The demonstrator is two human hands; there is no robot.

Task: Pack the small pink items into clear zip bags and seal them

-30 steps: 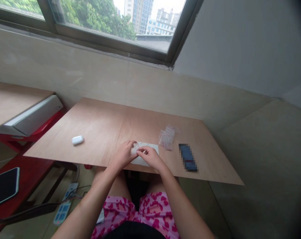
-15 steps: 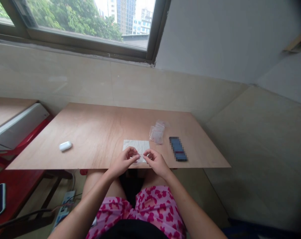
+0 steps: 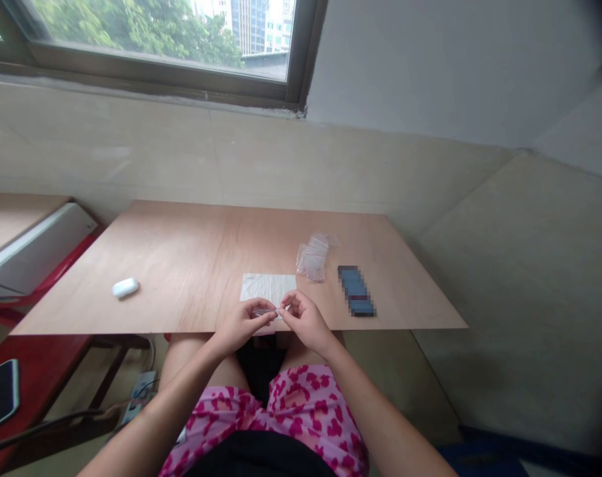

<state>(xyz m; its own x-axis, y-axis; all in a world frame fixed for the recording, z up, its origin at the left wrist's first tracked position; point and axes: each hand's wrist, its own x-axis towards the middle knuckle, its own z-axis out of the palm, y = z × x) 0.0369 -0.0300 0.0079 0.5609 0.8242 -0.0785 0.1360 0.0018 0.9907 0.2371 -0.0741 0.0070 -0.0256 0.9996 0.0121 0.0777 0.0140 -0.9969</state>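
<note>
Thin clear strip (image 3: 265,311), probably plastic, light and limp, best gripped at its ends, spans the left hand (image 3: 242,324) and right hand (image 3: 305,321), each pinching it between nearly closed fingertips, above a white paper sheet (image 3: 267,288) at the bench (image 3: 181,265) front edge.

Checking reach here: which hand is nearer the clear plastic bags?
Right. The right hand sits below the clear plastic bags, not touching them; the left hand sits farther away, below and to their left.
</note>
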